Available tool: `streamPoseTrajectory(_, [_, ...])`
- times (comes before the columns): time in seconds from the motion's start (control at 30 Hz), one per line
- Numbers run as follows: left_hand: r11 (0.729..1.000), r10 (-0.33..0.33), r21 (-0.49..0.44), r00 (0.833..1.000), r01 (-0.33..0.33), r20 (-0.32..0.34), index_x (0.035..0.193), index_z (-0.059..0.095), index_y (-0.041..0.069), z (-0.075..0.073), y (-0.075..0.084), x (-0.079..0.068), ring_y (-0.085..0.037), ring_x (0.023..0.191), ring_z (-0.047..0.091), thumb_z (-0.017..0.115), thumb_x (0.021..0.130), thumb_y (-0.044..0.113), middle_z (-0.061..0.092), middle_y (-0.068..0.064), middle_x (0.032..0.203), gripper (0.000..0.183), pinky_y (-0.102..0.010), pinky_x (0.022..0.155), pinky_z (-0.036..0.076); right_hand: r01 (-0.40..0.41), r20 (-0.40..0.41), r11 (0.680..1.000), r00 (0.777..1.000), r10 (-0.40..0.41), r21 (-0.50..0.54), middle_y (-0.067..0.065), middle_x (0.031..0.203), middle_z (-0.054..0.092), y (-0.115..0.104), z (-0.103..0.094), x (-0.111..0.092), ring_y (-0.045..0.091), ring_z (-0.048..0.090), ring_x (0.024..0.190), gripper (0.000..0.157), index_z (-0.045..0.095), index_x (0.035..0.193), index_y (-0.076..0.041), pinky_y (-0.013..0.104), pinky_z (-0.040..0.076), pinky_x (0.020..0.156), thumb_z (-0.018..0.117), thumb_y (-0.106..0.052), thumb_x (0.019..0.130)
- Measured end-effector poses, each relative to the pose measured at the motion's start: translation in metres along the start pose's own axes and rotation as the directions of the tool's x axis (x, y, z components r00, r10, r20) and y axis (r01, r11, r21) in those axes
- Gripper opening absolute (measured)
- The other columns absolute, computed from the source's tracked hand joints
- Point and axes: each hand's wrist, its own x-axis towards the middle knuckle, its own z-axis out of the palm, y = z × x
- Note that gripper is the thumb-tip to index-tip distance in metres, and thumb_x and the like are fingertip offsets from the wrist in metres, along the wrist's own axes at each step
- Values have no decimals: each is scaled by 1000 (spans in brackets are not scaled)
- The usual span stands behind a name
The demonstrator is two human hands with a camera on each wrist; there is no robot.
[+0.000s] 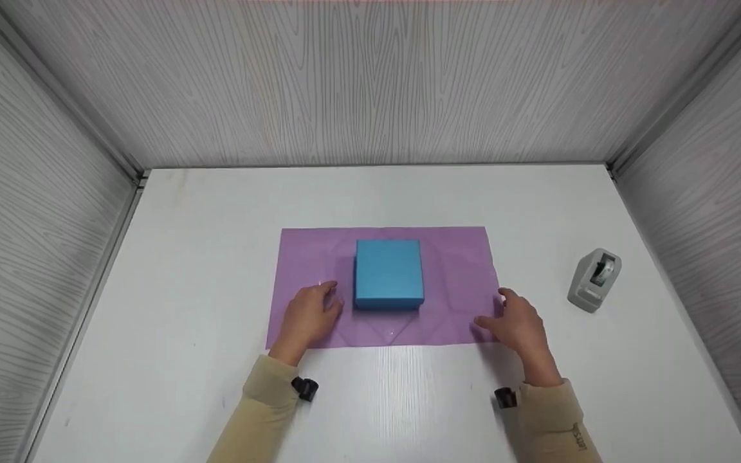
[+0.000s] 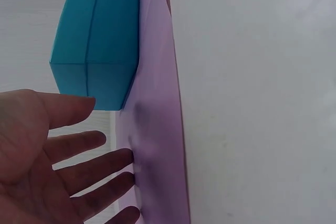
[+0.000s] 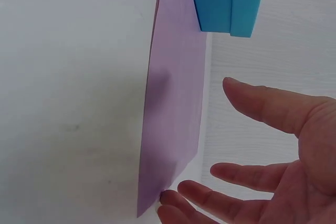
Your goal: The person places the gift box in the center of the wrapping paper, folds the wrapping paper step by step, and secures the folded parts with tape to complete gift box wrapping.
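A blue box (image 1: pixel 388 270) with a lid sits near the middle of a creased purple sheet of paper (image 1: pixel 467 270) on the white table. To the left of the box, my left hand (image 1: pixel 309 315) is over the paper, thumb and fingers spread; in the left wrist view its lower fingertips (image 2: pixel 126 178) are right at the sheet. At the sheet's right edge is my right hand (image 1: pixel 520 321), fingers relaxed and thumb apart. The right wrist view has its lower fingertips (image 3: pixel 170 199) at the paper's edge near a corner. Neither hand grips anything.
A grey tape dispenser (image 1: pixel 594 281) stands on the table (image 1: pixel 203 257) to the right of the paper. Wood-grain panels (image 1: pixel 370 83) close off the back and both sides. Each wrist carries a small black camera (image 1: pixel 306 388) below tan sleeves (image 1: pixel 261 399).
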Motion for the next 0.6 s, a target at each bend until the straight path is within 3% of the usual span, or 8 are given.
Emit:
streamPoseTrajectory(0.4, [999, 36, -13, 999, -36, -22, 126, 63, -3, -1, -2, -1, -35, 116, 59, 62, 95, 16, 65, -18, 121, 36, -48, 99, 44, -4, -18, 998, 1000, 5, 70, 33, 138, 46, -2, 4, -1, 46, 47, 124, 79, 36, 145, 8, 56, 39, 101, 75, -25, 85])
streamPoseTrajectory(0.6, [999, 26, -17, 1000, -27, -16, 127, 62, -3, -1, -2, -1, -36, 117, 58, 61, 96, 16, 65, -19, 122, 37, -48, 99, 44, -3, 14, 971, 1000, 0, 238, 30, 141, 42, 3, 9, 3, 42, 49, 124, 77, 33, 148, 3, 51, 44, 97, 72, -24, 88])
